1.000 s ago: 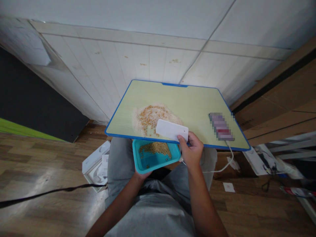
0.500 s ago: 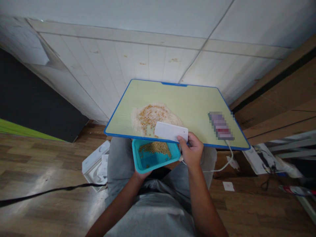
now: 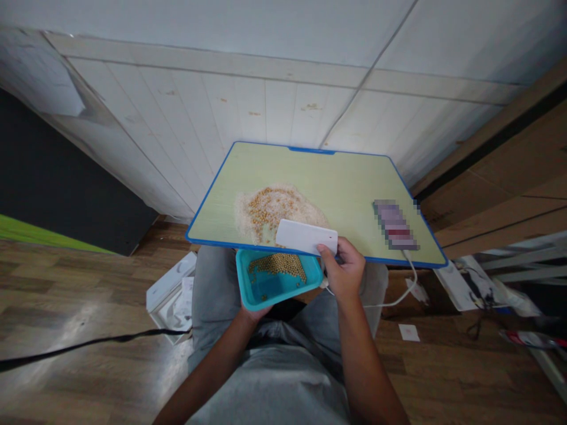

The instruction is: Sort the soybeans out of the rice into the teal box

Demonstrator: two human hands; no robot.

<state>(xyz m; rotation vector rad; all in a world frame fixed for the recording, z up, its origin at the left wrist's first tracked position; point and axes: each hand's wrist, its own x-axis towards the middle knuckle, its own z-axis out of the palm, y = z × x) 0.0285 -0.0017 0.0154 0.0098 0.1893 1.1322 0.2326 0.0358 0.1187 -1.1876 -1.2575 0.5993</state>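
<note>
A white flat piece (image 3: pixel 305 236) is near the middle of the frame, a bit below the center. It lies over the near edge of the table top (image 3: pixel 349 183). The right hand (image 3: pixel 344 264) pinches its right end, with the thumb on top and the other fingers behind it. The left end is at the near side of a pile (image 3: pixel 290 206) of small pale grains and round yellow beans. Just left of that end there is a small patch with fewer grains.

Right below the near edge is a blue tub (image 3: pixel 277 292), lower middle of the frame. Round tan beans (image 3: pixel 280 264) sit inside it, mostly along its far side. The left hand (image 3: pixel 256 313) holds the tub from below. Its fingers are hidden under the tub, so I cannot tell if they are spread or pressed together.

The table top is pale green with a blue rim. On its right part lies a flat thing (image 3: pixel 394 224) that is blurred into little squares. A white cord (image 3: pixel 414 283) hangs down from it. The person's gray pants (image 3: pixel 215 289) show beside the tub. At the lower left, an open white box (image 3: pixel 170 295) is on the wood floor (image 3: pixel 97 372). Brown cardboard (image 3: pixel 509 177) fills the right side, and a white wall (image 3: pixel 266 47) is at the top.
</note>
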